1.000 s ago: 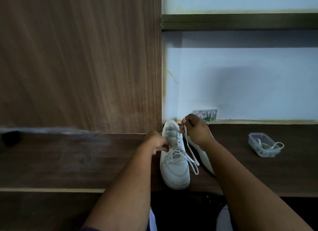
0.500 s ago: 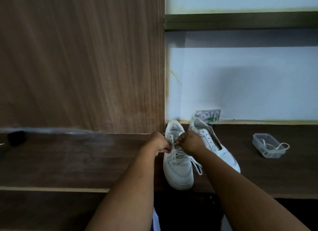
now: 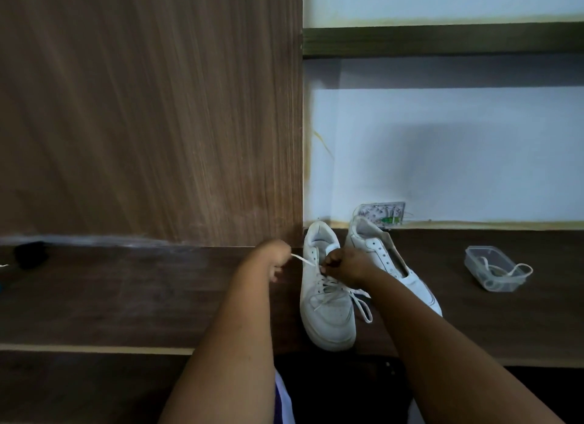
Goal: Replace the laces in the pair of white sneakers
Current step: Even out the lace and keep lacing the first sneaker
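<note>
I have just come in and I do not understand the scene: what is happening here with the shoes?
A person is lacing a white sneaker that stands on a dark wooden shelf. The left hand pinches one end of the lace and pulls it out to the side, while the right hand holds the shoe at its upper eyelets. The second sneaker stands just beside it with no lace in its eyelets. Further right, a clear plastic container holds another lace.
</note>
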Demonstrator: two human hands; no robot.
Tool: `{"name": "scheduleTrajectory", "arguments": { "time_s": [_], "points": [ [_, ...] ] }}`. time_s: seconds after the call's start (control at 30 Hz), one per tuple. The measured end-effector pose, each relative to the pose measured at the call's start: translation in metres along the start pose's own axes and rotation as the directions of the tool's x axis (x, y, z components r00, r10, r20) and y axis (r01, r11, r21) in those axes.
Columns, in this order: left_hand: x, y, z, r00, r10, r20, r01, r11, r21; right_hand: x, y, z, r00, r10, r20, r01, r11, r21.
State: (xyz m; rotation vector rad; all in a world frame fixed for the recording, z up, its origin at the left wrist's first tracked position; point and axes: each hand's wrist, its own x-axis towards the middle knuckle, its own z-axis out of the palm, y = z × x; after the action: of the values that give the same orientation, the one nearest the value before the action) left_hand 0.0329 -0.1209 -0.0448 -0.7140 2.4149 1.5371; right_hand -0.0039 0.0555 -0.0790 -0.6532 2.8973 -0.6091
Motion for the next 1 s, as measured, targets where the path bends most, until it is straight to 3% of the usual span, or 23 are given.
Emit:
{"name": "scheduleTrajectory", "arguments": {
  "time_s": [0.03,0.07,0.1,0.13,0.17,0.2,0.23,0.27,0.3,0.33,0.37,0.4,0.43,0.47,0.53,0.6,0.7,0.77,0.8,0.87,0.9,0.93,1.0],
  "points": [
    [-0.001,0.002,-0.010,0.999,-0.011,-0.050,0.006,0.995,-0.098,0.000,-0.002,-0.001,1.000,-0.027,0.005,0.027,0.997,-0.067],
    [-0.004,0.006,-0.020,0.998,-0.004,-0.068,-0.020,0.938,-0.347,-0.001,-0.003,-0.001,0.999,-0.041,0.011,0.042,0.993,-0.114],
    [-0.008,0.008,-0.031,0.998,0.039,-0.050,-0.062,0.738,-0.671,-0.002,-0.004,-0.002,0.999,-0.050,0.017,0.052,0.988,-0.146],
    [-0.015,0.011,-0.043,0.992,0.123,-0.026,-0.069,0.361,-0.930,-0.002,-0.004,-0.002,0.998,-0.051,0.023,0.053,0.987,-0.150],
    [-0.021,0.011,-0.053,0.975,0.220,-0.034,-0.027,-0.038,-0.999,-0.002,-0.002,-0.002,0.998,-0.050,0.033,0.054,0.991,-0.125],
    [-0.027,0.010,-0.062,0.954,0.291,-0.068,0.011,-0.261,-0.965,-0.001,0.000,-0.002,0.998,-0.039,0.039,0.042,0.997,-0.060],
    [-0.029,0.008,-0.067,0.950,0.292,-0.115,-0.036,-0.262,-0.964,-0.001,0.001,-0.003,0.998,-0.028,0.049,0.027,1.000,0.016],
    [-0.031,0.007,-0.068,0.958,0.257,-0.128,-0.101,-0.116,-0.988,-0.001,0.002,-0.004,0.999,-0.014,0.051,0.009,0.996,0.083],
    [-0.031,0.005,-0.064,0.970,0.204,-0.134,-0.172,0.181,-0.968,-0.002,0.003,-0.005,0.999,-0.006,0.050,-0.001,0.992,0.124],
    [-0.031,0.004,-0.053,0.974,0.171,-0.148,-0.219,0.541,-0.812,-0.003,0.004,-0.005,0.999,-0.003,0.050,-0.005,0.990,0.141],
    [-0.029,0.001,-0.039,0.977,0.163,-0.137,-0.211,0.832,-0.514,-0.005,0.004,-0.006,0.999,-0.009,0.050,0.002,0.991,0.136],
    [-0.025,-0.002,-0.023,0.979,0.176,-0.100,-0.190,0.969,-0.159,-0.005,0.003,-0.006,0.999,-0.014,0.048,0.008,0.993,0.119],
    [-0.018,-0.007,-0.009,0.977,0.212,-0.026,-0.206,0.966,0.155,-0.006,0.003,-0.005,0.999,-0.022,0.043,0.018,0.995,0.100],
    [-0.011,-0.011,0.003,0.967,0.243,0.077,-0.255,0.902,0.349,-0.005,0.002,-0.005,0.999,-0.019,0.048,0.015,0.996,0.082],
    [-0.004,-0.015,0.018,0.949,0.251,0.192,-0.313,0.828,0.465,-0.005,0.002,-0.004,0.999,-0.009,0.053,0.006,0.998,0.064],
    [-0.003,-0.016,0.022,0.940,0.247,0.235,-0.329,0.837,0.437,-0.006,0.002,-0.004,0.999,-0.014,0.046,0.010,0.997,0.077],
    [-0.007,-0.010,0.019,0.938,0.244,0.244,-0.311,0.906,0.288,-0.006,0.002,-0.004,0.999,-0.038,0.036,0.035,0.997,0.073],
    [-0.008,-0.002,0.005,0.959,0.230,0.165,-0.218,0.972,-0.086,-0.005,0.003,-0.005,0.998,-0.033,0.047,0.028,0.995,0.094],
    [-0.007,0.001,-0.005,0.963,0.243,0.119,-0.188,0.917,-0.353,-0.005,0.004,-0.007,0.998,-0.034,0.059,0.028,0.994,0.107],
    [-0.006,0.003,-0.028,0.963,0.265,-0.046,-0.213,0.649,-0.730,-0.005,0.007,-0.011,0.993,-0.066,0.093,0.055,0.991,0.121],
    [-0.006,0.001,-0.038,0.962,0.237,-0.138,-0.249,0.540,-0.804,-0.006,0.009,-0.013,0.990,-0.082,0.112,0.069,0.990,0.123],
    [-0.006,-0.003,-0.045,0.956,0.210,-0.204,-0.284,0.499,-0.819,-0.008,0.009,-0.015,0.987,-0.092,0.129,0.076,0.989,0.123],
    [-0.002,-0.015,-0.049,0.949,0.187,-0.255,-0.314,0.651,-0.691,-0.009,0.009,-0.018,0.984,-0.089,0.154,0.073,0.991,0.109]
  ]
}}
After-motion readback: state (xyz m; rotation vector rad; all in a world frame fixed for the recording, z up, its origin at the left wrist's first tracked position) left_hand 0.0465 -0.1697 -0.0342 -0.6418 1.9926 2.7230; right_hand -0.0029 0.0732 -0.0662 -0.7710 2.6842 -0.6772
